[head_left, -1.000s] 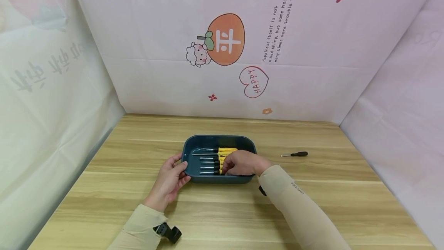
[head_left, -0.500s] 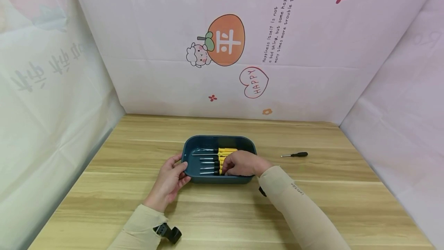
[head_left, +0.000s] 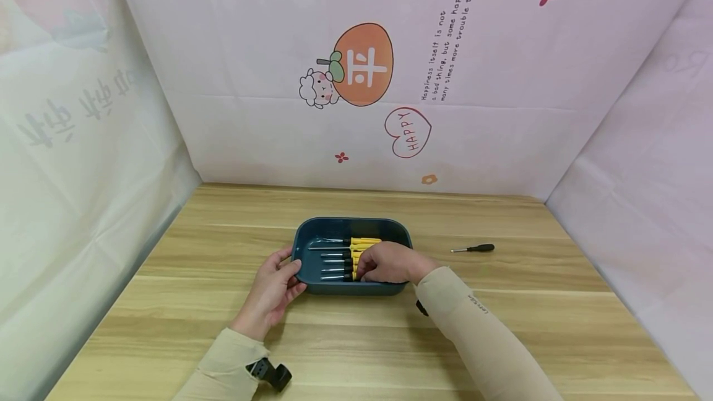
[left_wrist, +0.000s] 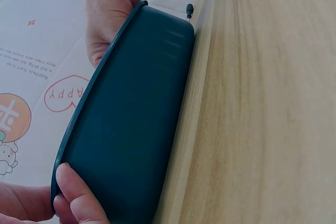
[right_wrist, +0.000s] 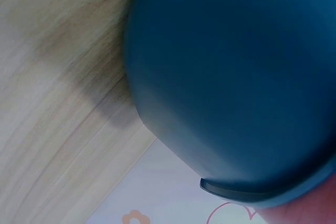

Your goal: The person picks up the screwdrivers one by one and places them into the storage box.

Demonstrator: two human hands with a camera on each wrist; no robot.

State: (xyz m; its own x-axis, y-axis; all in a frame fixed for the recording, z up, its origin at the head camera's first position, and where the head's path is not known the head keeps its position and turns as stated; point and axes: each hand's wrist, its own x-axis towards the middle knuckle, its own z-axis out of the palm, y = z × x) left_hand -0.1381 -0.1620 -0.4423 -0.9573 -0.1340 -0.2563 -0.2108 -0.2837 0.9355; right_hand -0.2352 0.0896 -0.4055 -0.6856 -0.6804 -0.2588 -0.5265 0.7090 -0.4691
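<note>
A dark teal plastic box [head_left: 353, 288] stands on the wooden table. Inside it lie several screwdrivers [head_left: 364, 241] in a row, yellow-and-black handles to the right, metal shafts to the left. My left hand [head_left: 273, 286] grips the box's left end, thumb over the rim and fingers against the outside. Reaching over the near right side, my right hand [head_left: 390, 262] pinches the handle of the nearest screwdriver [head_left: 334, 277]; its fingertips and most of that handle are hidden. In the right wrist view the box's outer wall [right_wrist: 226, 77] fills most of the picture.
A small black-handled screwdriver [head_left: 480, 247] lies on the table [head_left: 356, 351] to the right of the box. White printed cloth [head_left: 250, 129] hangs behind and on both sides. Each wrist wears a black camera strap [head_left: 270, 373].
</note>
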